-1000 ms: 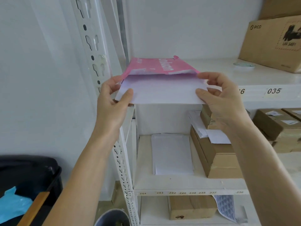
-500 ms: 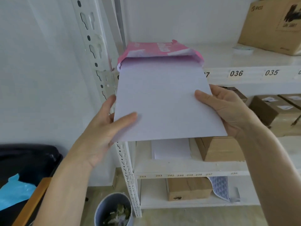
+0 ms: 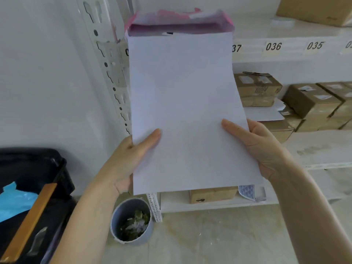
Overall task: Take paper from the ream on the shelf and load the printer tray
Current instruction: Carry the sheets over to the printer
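A stack of white paper (image 3: 182, 103) hangs in front of me, its far edge level with the mouth of the pink ream wrapper (image 3: 179, 21) on the top shelf (image 3: 285, 56). My left hand (image 3: 131, 159) grips the stack's lower left edge, thumb on top. My right hand (image 3: 255, 147) holds the lower right edge the same way. No printer or tray is in view.
A white slotted shelf post (image 3: 106, 60) stands just left of the paper. Brown cardboard boxes (image 3: 312, 103) fill the middle shelf. A grey bin of scraps (image 3: 131, 221) sits on the floor below. A black case with blue plastic (image 3: 24, 199) is at lower left.
Both hands have drawn the paper stack out of the pink wrapper toward me and downward. The view has tilted lower, showing the floor and bin.
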